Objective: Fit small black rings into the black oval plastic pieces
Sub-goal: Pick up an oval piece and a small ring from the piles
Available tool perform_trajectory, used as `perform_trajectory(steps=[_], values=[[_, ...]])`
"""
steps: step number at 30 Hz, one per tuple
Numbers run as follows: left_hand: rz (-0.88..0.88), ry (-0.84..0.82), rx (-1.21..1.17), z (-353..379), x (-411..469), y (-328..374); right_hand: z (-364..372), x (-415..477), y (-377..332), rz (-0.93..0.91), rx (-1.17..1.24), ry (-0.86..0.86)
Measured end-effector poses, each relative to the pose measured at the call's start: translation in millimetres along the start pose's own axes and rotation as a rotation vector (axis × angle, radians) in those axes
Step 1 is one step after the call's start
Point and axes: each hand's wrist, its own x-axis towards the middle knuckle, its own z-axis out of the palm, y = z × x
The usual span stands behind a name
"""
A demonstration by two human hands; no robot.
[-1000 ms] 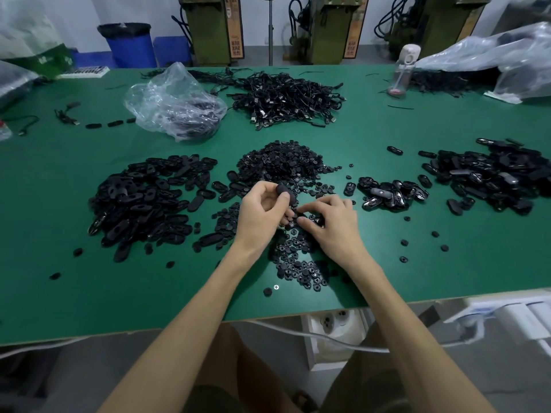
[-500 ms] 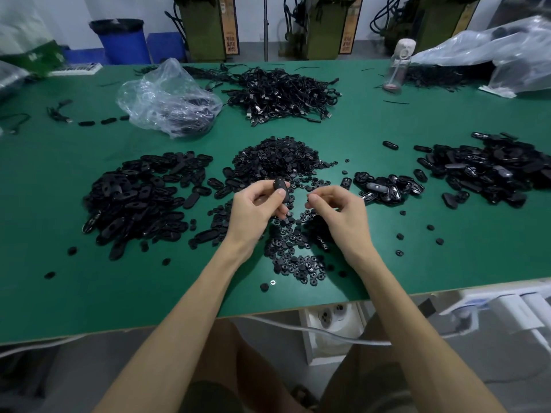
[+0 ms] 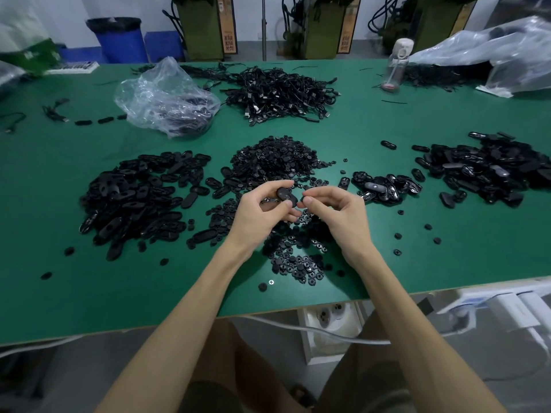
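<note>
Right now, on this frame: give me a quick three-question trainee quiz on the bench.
1. True or false: the left hand grips a black oval piece.
2. What does the right hand pinch between thumb and finger?
3. The clear plastic bag lies: A) under the left hand, B) beyond the left oval pile, C) in the right hand.
Key: 1 true; 2 a small black ring; 3 B.
</note>
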Motion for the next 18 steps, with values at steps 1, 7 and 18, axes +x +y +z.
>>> perform_trajectory(steps=[1,7,18], values=[[-0.003,0.005,0.002,0.0,0.0,-0.4,0.2,0.0,0.4,0.007,0.011,0.005],[-0.015,0.019,0.006,0.4,1.2,-0.6,0.6,0.8,2.2,0.003,0.022,0.015],[-0.016,-0.019,-0.048,-1.1,-0.8,-2.5,1.4,0.0,1.1,-0.063,-0.126,0.050]])
